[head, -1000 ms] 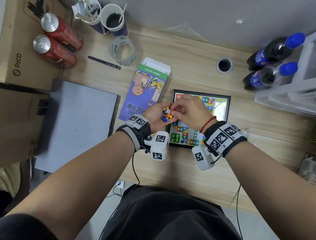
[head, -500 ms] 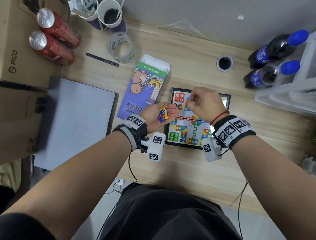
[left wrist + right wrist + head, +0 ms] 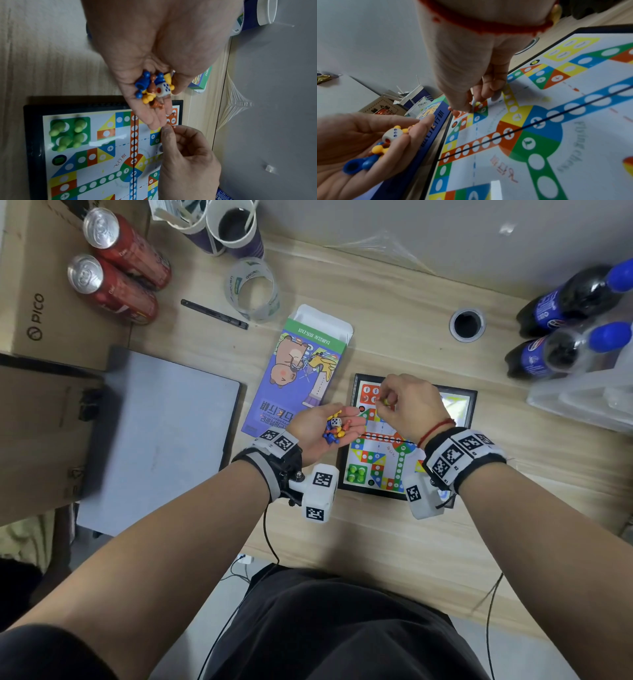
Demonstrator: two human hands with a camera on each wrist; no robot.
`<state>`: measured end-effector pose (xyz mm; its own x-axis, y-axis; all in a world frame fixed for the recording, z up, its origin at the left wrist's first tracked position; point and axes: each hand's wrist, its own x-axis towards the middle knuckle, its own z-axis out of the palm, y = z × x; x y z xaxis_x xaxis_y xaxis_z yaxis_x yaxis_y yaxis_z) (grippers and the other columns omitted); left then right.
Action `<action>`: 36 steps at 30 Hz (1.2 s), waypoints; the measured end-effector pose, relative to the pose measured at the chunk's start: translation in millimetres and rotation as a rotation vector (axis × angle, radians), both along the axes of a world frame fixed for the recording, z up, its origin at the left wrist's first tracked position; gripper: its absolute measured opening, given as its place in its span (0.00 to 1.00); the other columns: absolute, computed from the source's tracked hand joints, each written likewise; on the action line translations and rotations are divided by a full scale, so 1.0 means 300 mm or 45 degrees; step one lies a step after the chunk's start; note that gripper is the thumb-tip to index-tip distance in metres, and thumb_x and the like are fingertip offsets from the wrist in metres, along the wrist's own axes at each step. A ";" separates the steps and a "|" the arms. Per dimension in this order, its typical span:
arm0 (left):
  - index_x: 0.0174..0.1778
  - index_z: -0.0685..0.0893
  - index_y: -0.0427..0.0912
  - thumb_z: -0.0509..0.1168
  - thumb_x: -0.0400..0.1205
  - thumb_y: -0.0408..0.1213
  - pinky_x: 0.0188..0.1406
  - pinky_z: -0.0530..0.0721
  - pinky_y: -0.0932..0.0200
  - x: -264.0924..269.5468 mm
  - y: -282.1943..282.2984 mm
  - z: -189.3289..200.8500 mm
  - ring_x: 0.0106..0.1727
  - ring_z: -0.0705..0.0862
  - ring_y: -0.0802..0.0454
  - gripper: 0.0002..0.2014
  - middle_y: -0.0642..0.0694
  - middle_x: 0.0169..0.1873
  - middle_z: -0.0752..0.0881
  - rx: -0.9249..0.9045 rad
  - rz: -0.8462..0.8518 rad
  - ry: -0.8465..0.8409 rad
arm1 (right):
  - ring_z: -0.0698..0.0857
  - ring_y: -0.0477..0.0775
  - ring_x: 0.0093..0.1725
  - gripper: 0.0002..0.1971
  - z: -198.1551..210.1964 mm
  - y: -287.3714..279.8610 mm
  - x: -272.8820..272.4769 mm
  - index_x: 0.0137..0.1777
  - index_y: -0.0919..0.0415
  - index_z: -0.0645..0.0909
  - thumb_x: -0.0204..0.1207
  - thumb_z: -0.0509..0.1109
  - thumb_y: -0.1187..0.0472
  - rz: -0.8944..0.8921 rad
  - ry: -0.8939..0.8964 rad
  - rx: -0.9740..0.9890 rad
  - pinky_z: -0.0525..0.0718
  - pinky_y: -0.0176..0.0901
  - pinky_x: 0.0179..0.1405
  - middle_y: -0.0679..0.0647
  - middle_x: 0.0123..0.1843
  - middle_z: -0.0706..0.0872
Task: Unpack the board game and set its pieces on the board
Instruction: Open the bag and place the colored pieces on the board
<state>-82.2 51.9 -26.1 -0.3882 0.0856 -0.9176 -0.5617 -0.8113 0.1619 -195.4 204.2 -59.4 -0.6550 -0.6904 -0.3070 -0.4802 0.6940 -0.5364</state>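
The colourful game board (image 3: 380, 446) lies open on the wooden desk. Several green pawns (image 3: 356, 474) stand on its near-left green corner (image 3: 68, 134). My left hand (image 3: 337, 424) hovers palm-up at the board's left edge. It carries a pile of blue, yellow and orange pawns (image 3: 149, 86) and a white die (image 3: 163, 89) on relaxed fingers. My right hand (image 3: 383, 404) pinches one small orange pawn (image 3: 173, 126) just above the far-left red corner (image 3: 368, 395). The right wrist view shows that pawn (image 3: 453, 111) right at the board's surface (image 3: 573, 135).
The purple game box (image 3: 301, 374) lies left of the board, a grey pad (image 3: 161, 436) further left. Two red cans (image 3: 116, 272), paper cups (image 3: 236, 227), a tape roll (image 3: 253, 289) and a black pen (image 3: 214, 314) sit far left. Cola bottles (image 3: 565, 330) and clear trays (image 3: 582, 395) stand at right.
My right hand left the pile in my left palm and carried one pawn out over the board's far-left corner. My left hand stayed beside the board with the remaining pieces.
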 end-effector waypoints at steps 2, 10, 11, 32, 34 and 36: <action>0.49 0.80 0.31 0.52 0.90 0.38 0.36 0.84 0.61 -0.002 0.002 0.000 0.43 0.78 0.45 0.16 0.38 0.46 0.74 -0.006 -0.002 -0.004 | 0.78 0.50 0.35 0.05 -0.001 -0.003 0.002 0.45 0.57 0.82 0.71 0.72 0.59 -0.020 -0.006 -0.022 0.79 0.42 0.37 0.48 0.37 0.80; 0.46 0.77 0.33 0.50 0.90 0.38 0.38 0.74 0.61 -0.012 -0.001 0.009 0.40 0.73 0.47 0.15 0.41 0.39 0.73 0.044 0.031 -0.007 | 0.80 0.51 0.37 0.08 0.022 0.002 0.000 0.48 0.55 0.81 0.70 0.71 0.57 -0.041 -0.033 -0.045 0.83 0.48 0.40 0.48 0.37 0.81; 0.45 0.77 0.35 0.49 0.90 0.38 0.39 0.73 0.60 -0.014 0.000 0.011 0.40 0.72 0.47 0.15 0.42 0.39 0.72 0.065 0.031 0.006 | 0.80 0.51 0.37 0.08 0.033 0.004 -0.004 0.48 0.54 0.81 0.70 0.70 0.57 -0.056 -0.016 -0.071 0.83 0.48 0.40 0.48 0.37 0.81; 0.65 0.78 0.28 0.56 0.89 0.38 0.44 0.91 0.51 -0.032 0.006 -0.004 0.49 0.87 0.44 0.17 0.34 0.51 0.86 -0.117 -0.002 0.017 | 0.83 0.56 0.45 0.09 0.126 -0.051 0.028 0.51 0.59 0.88 0.75 0.73 0.56 0.359 -0.158 -0.062 0.81 0.50 0.45 0.55 0.46 0.83; 0.64 0.78 0.29 0.57 0.88 0.37 0.44 0.91 0.50 -0.033 0.007 0.002 0.49 0.87 0.43 0.15 0.34 0.50 0.85 -0.104 0.026 0.010 | 0.83 0.56 0.45 0.08 0.129 -0.056 0.027 0.49 0.60 0.88 0.75 0.72 0.56 0.367 -0.142 -0.062 0.81 0.50 0.45 0.55 0.45 0.83; 0.63 0.78 0.29 0.58 0.88 0.36 0.43 0.91 0.49 -0.034 0.004 -0.002 0.47 0.87 0.43 0.14 0.34 0.48 0.86 -0.086 0.059 0.012 | 0.83 0.57 0.46 0.07 0.127 -0.060 0.031 0.48 0.61 0.87 0.76 0.71 0.57 0.369 -0.126 -0.053 0.82 0.51 0.46 0.55 0.45 0.83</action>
